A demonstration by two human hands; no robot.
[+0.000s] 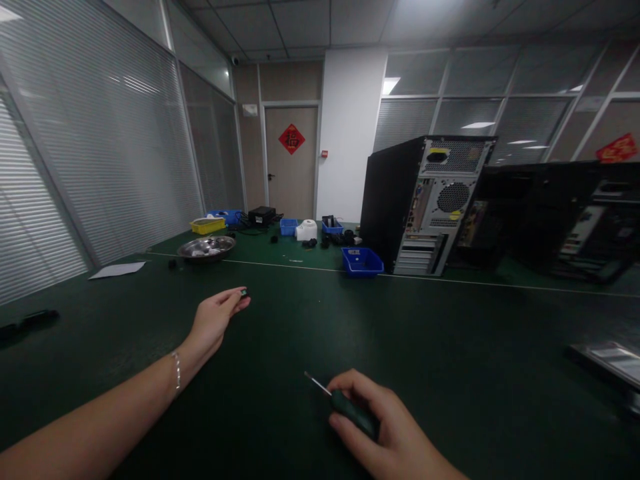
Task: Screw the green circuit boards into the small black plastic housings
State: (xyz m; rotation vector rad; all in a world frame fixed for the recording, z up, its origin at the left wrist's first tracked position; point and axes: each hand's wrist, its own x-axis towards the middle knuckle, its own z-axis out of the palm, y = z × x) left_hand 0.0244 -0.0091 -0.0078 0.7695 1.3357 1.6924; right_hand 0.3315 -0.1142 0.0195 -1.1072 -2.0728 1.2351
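One dark object (40,319), too blurred to name, lies at the left edge of the green table (280,333). Next comes a white sheet (117,269), then, farther off, a metal bowl (220,252) holding pale pieces, and behind it a yellow tray (207,227) with something whitish inside. Nearer, the left hand (213,320) pinches a small green-and-dark piece (244,293) between thumb and fingers, above the table. A black box (262,215) sits far back, followed by a blue basket (289,227), its contents unclear, and a white device (307,231). At the near middle, the right hand (390,417) is closed around the handle of a screwdriver (350,409), its tip pointing left and away. Far beyond, a small blue bin (333,229) holds dark parts; a larger blue bin (363,270) stands just before a computer tower (393,207), which partly hides darker cases (540,220). A metallic item (607,363) lies at the right edge.
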